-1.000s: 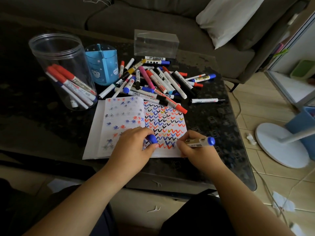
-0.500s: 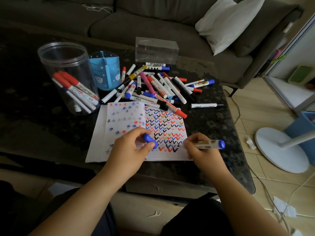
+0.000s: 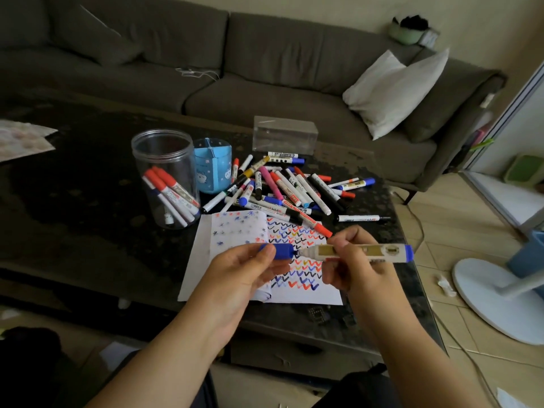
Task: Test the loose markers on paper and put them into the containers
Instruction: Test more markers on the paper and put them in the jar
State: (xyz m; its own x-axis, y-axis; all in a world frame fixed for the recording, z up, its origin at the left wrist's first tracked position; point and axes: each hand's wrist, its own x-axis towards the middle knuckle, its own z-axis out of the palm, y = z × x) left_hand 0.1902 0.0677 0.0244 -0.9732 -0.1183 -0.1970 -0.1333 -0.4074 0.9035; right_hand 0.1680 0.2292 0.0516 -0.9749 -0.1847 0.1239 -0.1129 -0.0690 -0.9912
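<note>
Hands meet above the paper near the counter's front edge: left hand pinches the blue cap, right hand grips the marker, tip lined up for recapping.

Marker tip hidden inside blue cap, paper centre covered by both hands, marker labels too small to read, fan base cut off at 3 o'clock

there is one view only, from a wide-angle camera on the person's head. it looks forward and down over the dark table, close above the two hands (the forearms enter from the bottom edge), with a sofa behind the table.
</note>
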